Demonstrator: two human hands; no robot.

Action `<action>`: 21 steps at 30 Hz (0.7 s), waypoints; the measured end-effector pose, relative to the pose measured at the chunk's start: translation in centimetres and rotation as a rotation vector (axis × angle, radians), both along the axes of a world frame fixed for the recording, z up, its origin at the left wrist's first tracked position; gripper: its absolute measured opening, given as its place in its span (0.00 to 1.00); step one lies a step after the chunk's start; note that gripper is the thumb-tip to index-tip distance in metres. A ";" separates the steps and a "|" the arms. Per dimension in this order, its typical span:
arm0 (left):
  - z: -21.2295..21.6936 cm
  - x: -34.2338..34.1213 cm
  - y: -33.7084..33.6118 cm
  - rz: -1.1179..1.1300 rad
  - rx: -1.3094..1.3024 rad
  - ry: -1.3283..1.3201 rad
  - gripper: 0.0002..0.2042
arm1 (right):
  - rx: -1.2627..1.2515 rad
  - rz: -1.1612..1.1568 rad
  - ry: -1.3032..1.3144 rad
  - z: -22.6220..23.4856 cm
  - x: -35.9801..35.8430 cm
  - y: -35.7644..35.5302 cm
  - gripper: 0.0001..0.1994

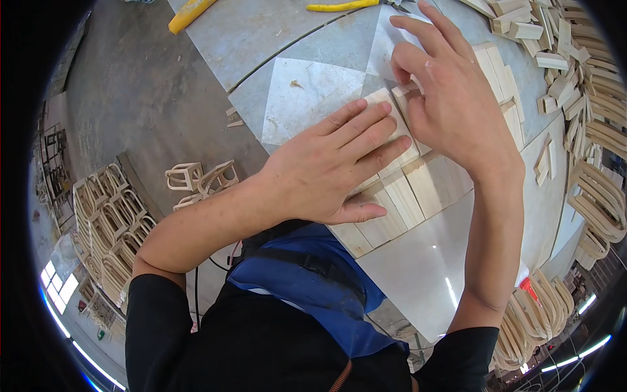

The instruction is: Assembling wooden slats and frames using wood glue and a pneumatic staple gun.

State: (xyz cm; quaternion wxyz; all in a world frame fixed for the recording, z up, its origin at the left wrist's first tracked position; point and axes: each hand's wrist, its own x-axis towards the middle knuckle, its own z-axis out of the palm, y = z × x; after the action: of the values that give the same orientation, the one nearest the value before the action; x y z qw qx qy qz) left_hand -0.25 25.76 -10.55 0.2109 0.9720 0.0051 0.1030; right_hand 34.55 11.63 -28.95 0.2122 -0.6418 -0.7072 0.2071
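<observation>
Pale wooden blocks lie side by side in rows on the grey worktable. My left hand rests flat across several of them, fingers stretched and slightly apart. At the far end of the row, my right hand has its thumb and bent index finger at the end of one wooden block, seemingly pinching it. The other fingers of that hand reach outward. A whitish spot shows on its index knuckle. The palm hides part of the blocks beneath, and more blocks continue beyond the right wrist.
Yellow-handled pliers and a yellow tool lie at the far edge. Loose wood pieces pile up at far right, beside stacked curved wooden frames. A red-tipped bottle stands at right. Wooden frames are stacked on the left.
</observation>
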 end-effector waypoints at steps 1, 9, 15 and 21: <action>0.0 -0.5 0.1 0.021 -0.004 -0.004 0.42 | 0.047 0.002 -0.137 8.7 -2.9 0.8 0.12; -0.1 0.7 0.0 -0.047 -0.021 -0.070 0.42 | -0.039 -0.120 -0.289 25.9 -10.6 5.1 0.17; -0.2 0.4 0.3 -0.065 -0.028 -0.085 0.42 | -0.049 -0.308 0.207 26.5 -12.3 3.2 0.23; 0.4 0.2 0.2 -0.072 -0.026 -0.038 0.40 | 0.097 -0.426 0.468 28.4 -15.7 2.2 0.28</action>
State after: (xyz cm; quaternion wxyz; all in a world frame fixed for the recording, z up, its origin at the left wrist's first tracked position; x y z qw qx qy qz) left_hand -0.07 25.93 -10.18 0.2271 0.9667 -0.0323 0.1136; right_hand 18.82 13.84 -0.56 0.4380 -0.6996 -0.4978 0.2663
